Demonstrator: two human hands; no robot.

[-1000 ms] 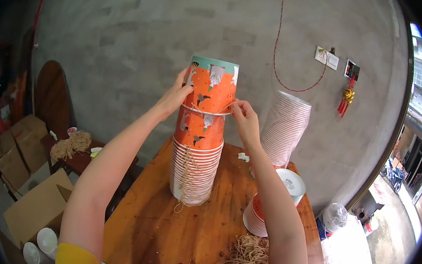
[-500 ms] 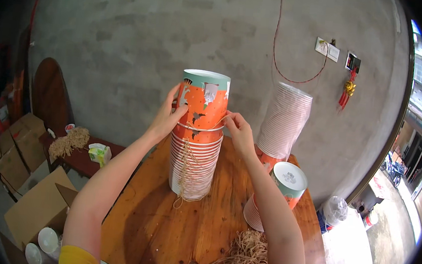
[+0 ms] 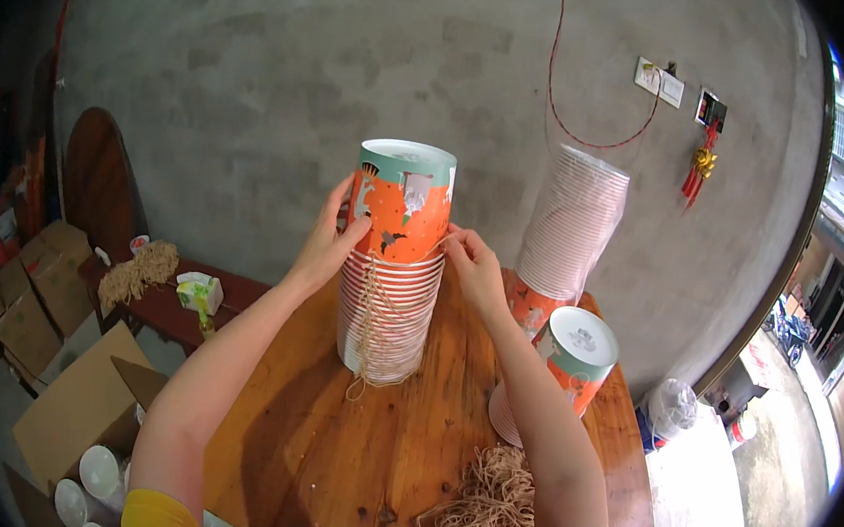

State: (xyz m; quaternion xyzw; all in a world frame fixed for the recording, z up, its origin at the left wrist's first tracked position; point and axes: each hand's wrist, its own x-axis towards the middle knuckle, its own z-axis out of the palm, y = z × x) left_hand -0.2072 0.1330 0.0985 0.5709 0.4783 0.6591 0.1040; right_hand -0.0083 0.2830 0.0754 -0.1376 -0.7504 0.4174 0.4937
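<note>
nearest the viewer, two yellow sleeves (image 3: 162, 517) show at the lower edge, with bare forearms reaching forward. between them, toward the right forearm, a loose heap of tan string (image 3: 483, 505) lies on the wooden table (image 3: 316, 445). at lower left stands an open cardboard box (image 3: 78, 404), with white tubs (image 3: 102, 473) beside its near flap.

further in, a tall stack of paper buckets (image 3: 387, 321) stands upright on the table, pale rims closely nested. the top bucket (image 3: 402, 202), orange with a green band (bat-like figures noted on the print), sits inverted on this stack, base upward. the left hand (image 3: 323, 245) grasps its left side, thumb in front. the right hand (image 3: 472, 266) is at its right side, thumb and forefinger pinching a thin strand (image 3: 441, 243) near the lower edge. tan cords (image 3: 366, 324) hang down the front of the stack.

to the right, a second inverted bucket (image 3: 579, 363) tops a shorter stack, partly hidden by the forearm. behind it, a tall stack in clear wrap (image 3: 573, 232) leans slightly. at left, a dark red bench (image 3: 248, 301) carries a fibre bundle (image 3: 138, 277) and a tissue pack (image 3: 201, 292).

farthest back is a grey wall (image 3: 340, 56), with a switch plate (image 3: 659, 81) and a red-and-gold ornament (image 3: 698, 172).
</note>
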